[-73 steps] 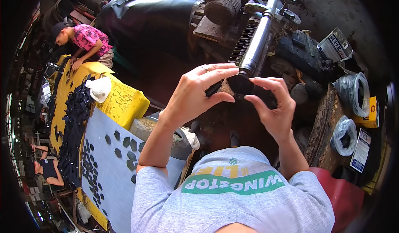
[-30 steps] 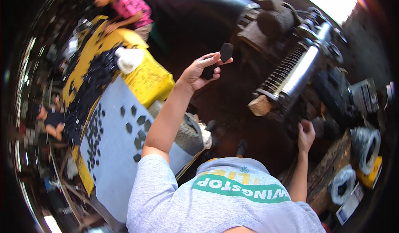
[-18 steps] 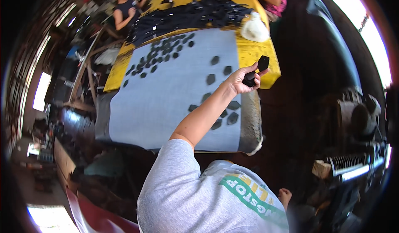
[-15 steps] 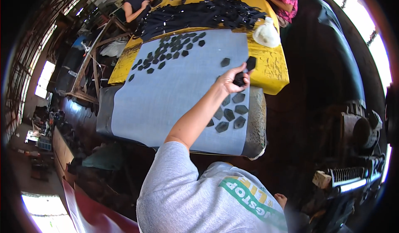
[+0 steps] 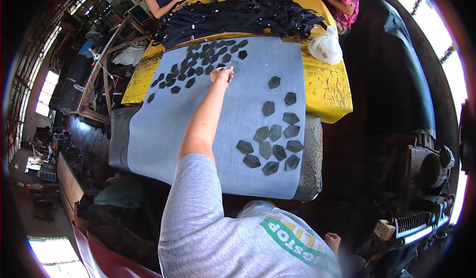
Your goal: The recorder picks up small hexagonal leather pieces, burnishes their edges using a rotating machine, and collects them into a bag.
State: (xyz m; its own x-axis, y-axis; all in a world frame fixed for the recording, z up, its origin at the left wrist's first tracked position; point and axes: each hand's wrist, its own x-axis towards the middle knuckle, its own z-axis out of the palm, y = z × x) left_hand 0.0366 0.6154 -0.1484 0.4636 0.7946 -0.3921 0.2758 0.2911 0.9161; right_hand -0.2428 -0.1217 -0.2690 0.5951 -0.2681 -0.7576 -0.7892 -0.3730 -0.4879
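My left hand (image 5: pixel 223 74) reaches over a pale grey sheet (image 5: pixel 198 119) with its fingers pinched together. At its fingertips is a lighter grey five-sided piece (image 5: pixel 235 66); whether it is lifted off the sheet I cannot tell. Just left of the hand lies a cluster of several dark five-sided pieces (image 5: pixel 190 71). Another loose group of dark green-grey pieces (image 5: pixel 279 152) lies at the sheet's right side. Low beside my shirt, my right hand (image 5: pixel 333 241) shows in part, fingers curled in; whether it holds anything is hidden.
A heap of black straps (image 5: pixel 233 17) covers the yellow tabletop (image 5: pixel 322 89) beyond the sheet. A whitish plastic jug (image 5: pixel 326 47) stands at the right. Two people (image 5: pixel 162 0) work at the far end. A wooden frame (image 5: pixel 106 74) stands left, machinery (image 5: pixel 416 218) lower right.
My left hand has swung left, from the right-hand group to beside the dark cluster. The stack of dark pieces it held no longer shows. Pieces it covered at the right are visible.
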